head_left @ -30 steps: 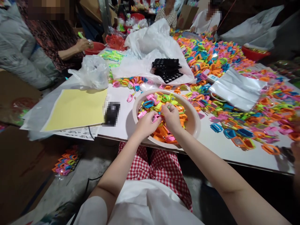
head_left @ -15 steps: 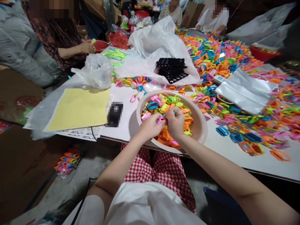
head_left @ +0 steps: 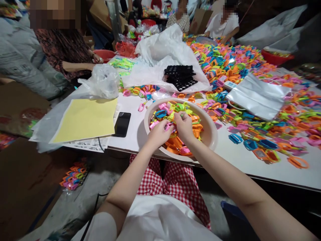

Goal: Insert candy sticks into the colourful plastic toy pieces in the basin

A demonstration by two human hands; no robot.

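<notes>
"Fingers first: what are mine doing?"

"On your left hand (head_left: 161, 133) they're closed on a pink piece (head_left: 168, 126), pinched at the tips. Those of your right hand (head_left: 184, 126) are curled in and closed just beside it. A speck of green shows among them, but I can't tell whether they grip it."

"And the bowl?"

"The bowl (head_left: 210, 138) is right under your fingers, its rim circling both hands. Loose plastic pieces (head_left: 173, 147) fill it around and below your fingertips, orange ones mostly on the near side. A blue piece (head_left: 161, 114) lies beyond your left fingertips, a bright green piece (head_left: 179, 107) beyond your right."

"What's left of my fingers?"

"A dark phone (head_left: 122, 124) lies flat on the white table (head_left: 240, 160), with a yellow sheet (head_left: 85, 118) past it. Behind the sheet sits a crumpled clear bag (head_left: 104, 82)."

"Straight beyond them?"

"Black trays (head_left: 180, 77), stacked on a white plastic sheet (head_left: 163, 47), on the far side of the bowl."

"To the right?"

"A wide colourful heap (head_left: 225, 62) spreads outside the bowl, and a silvery pouch (head_left: 258, 97) lies on it. Well apart, far left of your fingers, a person (head_left: 62, 50) in a patterned top has a hand near a red basin (head_left: 106, 55)."
</notes>
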